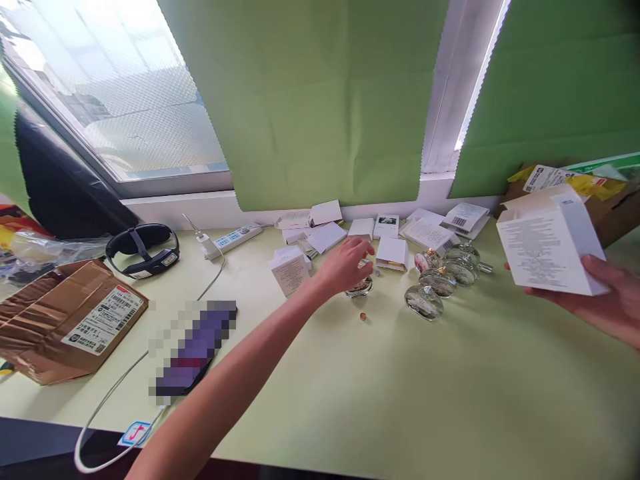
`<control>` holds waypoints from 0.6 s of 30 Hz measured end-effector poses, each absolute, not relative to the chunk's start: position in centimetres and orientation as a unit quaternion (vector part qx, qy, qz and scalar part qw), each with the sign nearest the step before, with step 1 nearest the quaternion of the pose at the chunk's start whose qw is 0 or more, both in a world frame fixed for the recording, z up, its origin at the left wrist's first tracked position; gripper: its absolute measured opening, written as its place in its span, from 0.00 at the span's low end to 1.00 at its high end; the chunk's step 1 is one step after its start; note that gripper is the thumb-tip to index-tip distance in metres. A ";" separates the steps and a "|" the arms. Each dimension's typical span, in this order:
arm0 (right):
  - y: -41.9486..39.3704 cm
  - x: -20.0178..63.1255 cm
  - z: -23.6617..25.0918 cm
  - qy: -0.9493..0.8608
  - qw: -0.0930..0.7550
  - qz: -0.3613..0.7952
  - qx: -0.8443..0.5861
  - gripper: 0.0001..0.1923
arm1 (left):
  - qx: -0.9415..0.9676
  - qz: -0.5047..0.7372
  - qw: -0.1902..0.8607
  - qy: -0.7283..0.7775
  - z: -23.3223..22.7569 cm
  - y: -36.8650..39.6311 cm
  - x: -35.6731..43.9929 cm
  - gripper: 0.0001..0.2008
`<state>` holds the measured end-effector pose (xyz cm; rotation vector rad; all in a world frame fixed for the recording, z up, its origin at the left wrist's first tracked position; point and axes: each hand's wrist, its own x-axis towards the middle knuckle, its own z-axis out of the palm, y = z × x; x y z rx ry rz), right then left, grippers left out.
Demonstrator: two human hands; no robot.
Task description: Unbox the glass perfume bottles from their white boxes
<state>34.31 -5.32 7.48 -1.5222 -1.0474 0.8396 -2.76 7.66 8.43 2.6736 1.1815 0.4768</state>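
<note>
My left hand (345, 263) reaches across the pale green table (400, 387) and closes over a small round glass bottle (359, 288) standing near its middle. A tiny amber cap or bead (363, 316) lies just in front of that bottle. My right hand (607, 303) holds a white printed carton (547, 243) up at the right edge, its flap open. Several more glass bottles (436, 283) stand in a cluster between the two hands.
Several small white cartons (350, 237) lie along the window sill side. A power strip (235, 239) and white cable run left of them, beside a black head strap (143, 250). A brown cardboard box (65, 320) sits at the left; another brown box (620, 200) at the right.
</note>
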 end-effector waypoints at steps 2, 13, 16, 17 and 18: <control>-3.6 32.6 8.7 -0.431 0.592 0.426 -0.532 0.23 | 0.914 0.038 0.069 0.398 9.3 10.0 -0.1 0.17; 1.9 30.1 12.8 -0.504 0.648 0.429 -0.378 0.20 | 0.816 -0.061 0.089 0.568 5.7 15.2 10.0 0.47; 2.2 30.5 12.6 -0.516 0.620 0.434 -0.401 0.19 | 0.811 -0.056 0.080 0.577 4.6 15.3 11.0 0.48; 2.4 30.7 12.5 -0.523 0.609 0.436 -0.408 0.20 | 0.809 -0.055 0.080 0.579 4.5 15.4 11.2 0.48; 2.5 30.8 12.6 -0.530 0.600 0.437 -0.411 0.21 | 0.808 -0.055 0.082 0.581 4.5 15.6 11.3 0.48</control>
